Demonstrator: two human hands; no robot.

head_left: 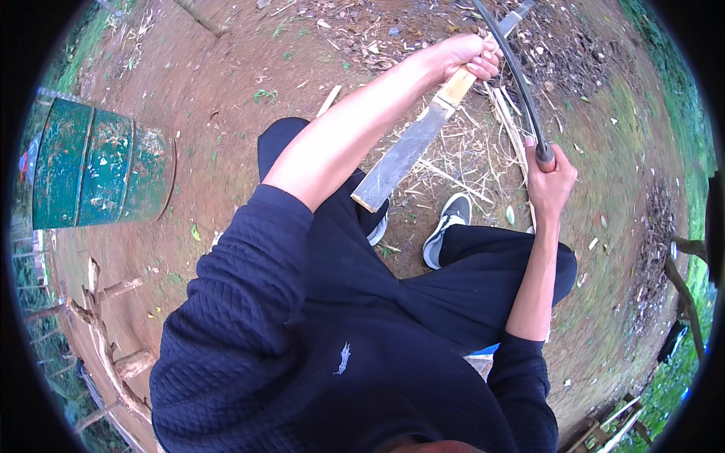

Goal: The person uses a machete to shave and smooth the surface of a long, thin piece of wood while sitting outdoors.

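Note:
My left hand (474, 59) reaches far forward and is closed round a split bamboo piece (404, 155). The bamboo slants from between my knees up past the hand; its skin is grey, with a pale yellow stretch by a node just below my fingers. In my right hand (551, 181) is the handle of a machete (521, 75), its long, dark, slightly curved blade seen nearly edge-on and pointing away from me. The blade crosses in front of the bamboo just beyond my left hand; whether they touch I cannot tell.
Pale bamboo shavings (445, 181) litter the ground around my shoes (453, 211). A dented green metal drum (98, 166) stands at the left, above a rough branch frame (102, 332). Dry leaves (581, 64) cover the soil ahead, and grass borders the right side.

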